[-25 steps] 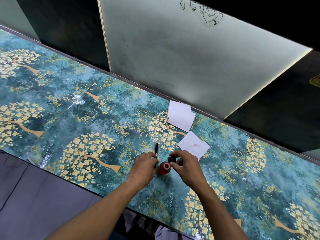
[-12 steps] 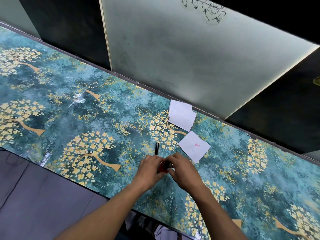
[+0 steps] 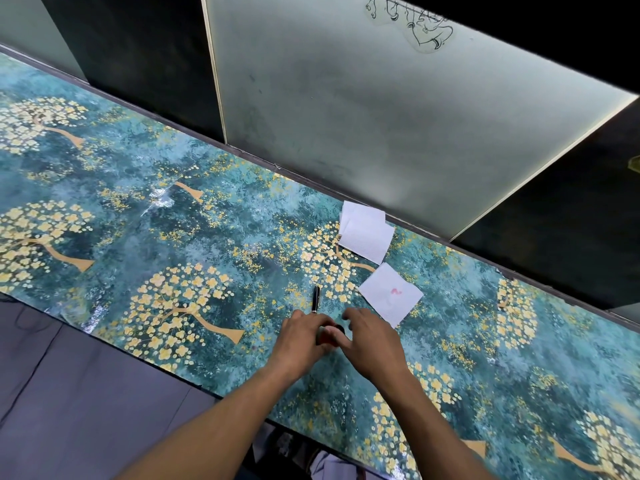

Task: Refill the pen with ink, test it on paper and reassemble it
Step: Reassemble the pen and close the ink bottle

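Note:
A small red ink bottle (image 3: 325, 338) stands on the table, mostly hidden between my hands. My left hand (image 3: 300, 337) wraps around its body. The fingers of my right hand (image 3: 372, 341) are on its black cap (image 3: 338, 329), which sits on top of the bottle. A black pen part (image 3: 316, 298) lies on the table just beyond my left hand, untouched. A white paper square (image 3: 384, 289) with a small red ink mark lies to the right of the pen, just past my right hand.
Two more overlapping white paper squares (image 3: 367, 233) lie near the table's far edge. The table (image 3: 173, 237) has a teal cover with gold trees. A frosted panel (image 3: 346, 116) rises behind it. The near edge runs under my forearms.
A second ago the bottle's red mouth was uncovered and my right hand held the black cap beside it. The cap now sits on the bottle and both hands have closed around it.

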